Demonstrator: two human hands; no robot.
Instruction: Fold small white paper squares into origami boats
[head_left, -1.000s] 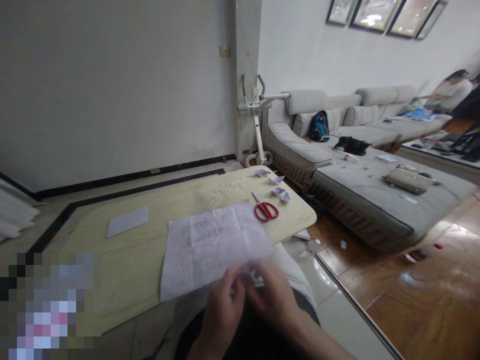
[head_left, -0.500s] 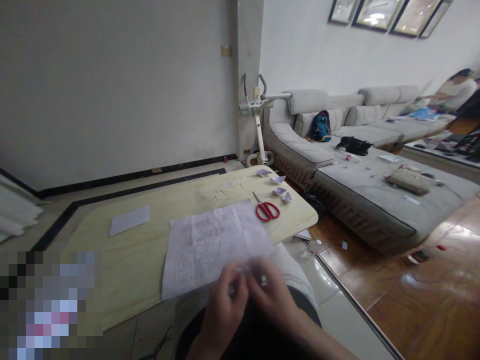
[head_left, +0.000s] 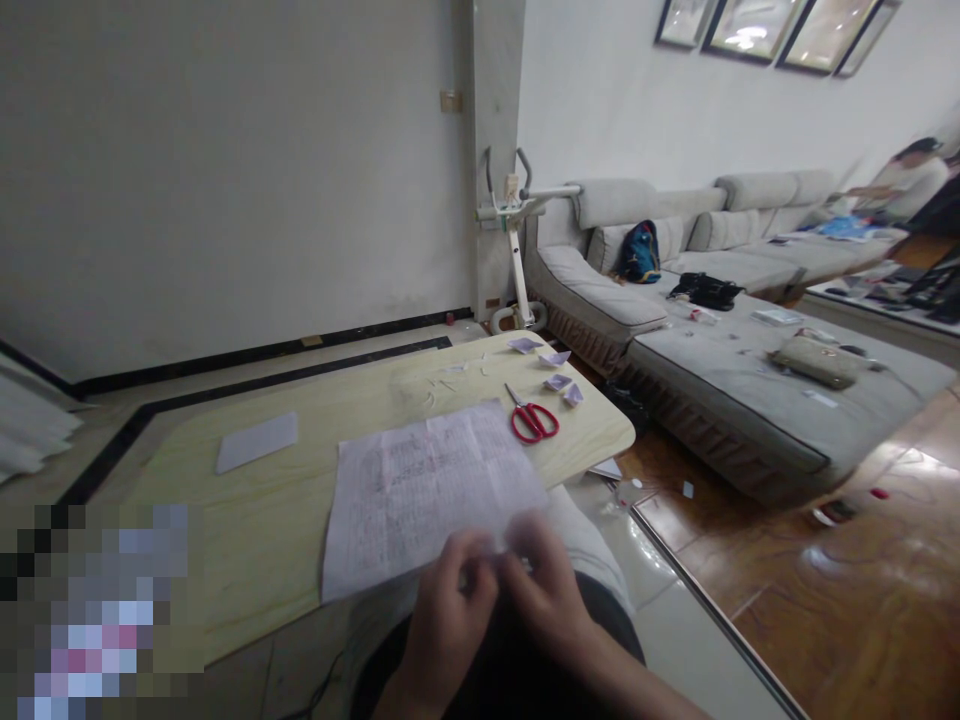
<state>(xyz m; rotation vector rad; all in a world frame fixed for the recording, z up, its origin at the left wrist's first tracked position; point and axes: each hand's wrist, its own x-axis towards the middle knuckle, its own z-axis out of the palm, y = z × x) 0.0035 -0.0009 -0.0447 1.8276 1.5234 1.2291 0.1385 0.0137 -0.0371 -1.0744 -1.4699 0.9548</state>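
Close to my lap, at the table's near edge, my left hand (head_left: 456, 600) and my right hand (head_left: 546, 585) meet at the fingertips. Both are pinched on a small pale piece of paper (head_left: 499, 549), mostly covered by the fingers; blur hides its shape. Just beyond them lies a large creased sheet of paper (head_left: 427, 490) with print or writing on it. Red-handled scissors (head_left: 534, 422) rest by its far right corner, blades slightly apart. Several small folded paper boats (head_left: 557, 383) stand near the table's right end.
The pale wooden table (head_left: 255, 530) carries a white rectangular sheet (head_left: 257, 443) at left and thin paper scraps (head_left: 442, 385) near the far edge. A grey sofa (head_left: 750, 400) with bags stands to the right. A person (head_left: 907, 180) sits far off at right.
My right hand's fingers have lifted and shifted slightly right, blurred by motion. My left hand stays almost where it was. The things on the table have not moved.
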